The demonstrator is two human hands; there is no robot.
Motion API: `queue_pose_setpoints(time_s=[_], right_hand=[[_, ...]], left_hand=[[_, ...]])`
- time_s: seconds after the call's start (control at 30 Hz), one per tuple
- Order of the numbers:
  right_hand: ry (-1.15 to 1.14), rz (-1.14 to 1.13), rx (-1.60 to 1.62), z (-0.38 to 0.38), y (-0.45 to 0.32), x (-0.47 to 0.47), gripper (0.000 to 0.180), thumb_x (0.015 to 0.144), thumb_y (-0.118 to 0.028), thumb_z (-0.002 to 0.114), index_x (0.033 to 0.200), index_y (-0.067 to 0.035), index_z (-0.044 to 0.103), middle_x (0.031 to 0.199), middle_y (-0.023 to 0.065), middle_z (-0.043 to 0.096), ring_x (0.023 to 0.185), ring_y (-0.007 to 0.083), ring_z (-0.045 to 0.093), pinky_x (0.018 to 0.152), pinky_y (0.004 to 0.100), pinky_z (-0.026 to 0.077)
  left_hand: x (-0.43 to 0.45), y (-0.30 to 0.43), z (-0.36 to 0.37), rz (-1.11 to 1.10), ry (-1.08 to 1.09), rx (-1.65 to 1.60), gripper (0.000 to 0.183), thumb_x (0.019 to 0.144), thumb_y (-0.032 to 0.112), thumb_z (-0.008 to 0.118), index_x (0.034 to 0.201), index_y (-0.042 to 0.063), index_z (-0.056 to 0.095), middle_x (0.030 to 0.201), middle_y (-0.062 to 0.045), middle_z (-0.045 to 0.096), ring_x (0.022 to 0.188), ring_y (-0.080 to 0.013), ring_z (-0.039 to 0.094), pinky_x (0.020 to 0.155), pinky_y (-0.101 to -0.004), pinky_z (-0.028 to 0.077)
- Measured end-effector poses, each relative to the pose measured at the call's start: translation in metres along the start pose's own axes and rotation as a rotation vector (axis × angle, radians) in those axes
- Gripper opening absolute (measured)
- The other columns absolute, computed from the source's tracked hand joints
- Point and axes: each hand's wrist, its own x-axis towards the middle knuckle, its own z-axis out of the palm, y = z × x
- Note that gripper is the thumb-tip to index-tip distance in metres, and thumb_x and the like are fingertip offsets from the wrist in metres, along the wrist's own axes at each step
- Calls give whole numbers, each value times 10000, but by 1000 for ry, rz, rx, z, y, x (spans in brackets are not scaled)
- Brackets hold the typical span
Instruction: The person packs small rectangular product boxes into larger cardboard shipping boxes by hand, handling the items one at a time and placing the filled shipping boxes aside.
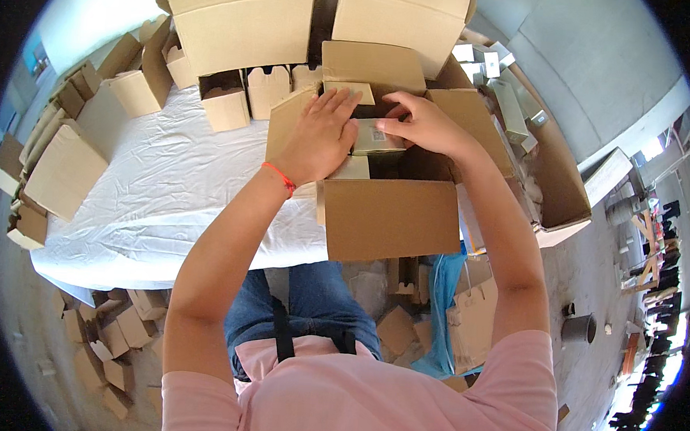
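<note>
In front of me an open cardboard carton [392, 221] has its flaps folded outward and holds several small boxes. My left hand [326, 134] lies palm down at the carton's left side, fingers spread, fingertips on a small tan box [363, 93]. My right hand [423, 123] reaches in from the right, its thumb touching a small box with a printed label [368, 136]. Its index finger is bent and apart from the thumb; the other fingers are partly hidden, so a grip is unclear. Another small box [350, 168] sits nearer me, partly under my left wrist.
A white cloth [166, 165] covers the table. Small open boxes [225, 107] and two large cartons [243, 29] stand behind. On the right, a long carton [562, 197] holds several small boxes. Cardboard boxes [125, 327] lie on the floor beside a blue plastic sheet [442, 314].
</note>
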Motion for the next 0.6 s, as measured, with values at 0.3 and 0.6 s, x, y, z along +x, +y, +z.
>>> queue_pose_setpoints(time_s=[0.3,0.6], right_hand=[[126,120,74,4,7,-3,557,840,-314,693,1224,47,513,967,154,650,803,169,638,590,287,546],[432,-98,-246,-47,23,-3,417,816,-369,692,1012,-3,650,899,180,673,819,278,665,757,348,523]], left_hand=[[13,5,-5,-19,3,-147,581,974,290,362,1482,81,173,1461,-213,316,1364,-352,285,1136,-450,176],[31,17,-11,52,-229,249,602,942,376,487,1436,76,319,1464,-233,299,1381,-355,252,1136,-461,180]])
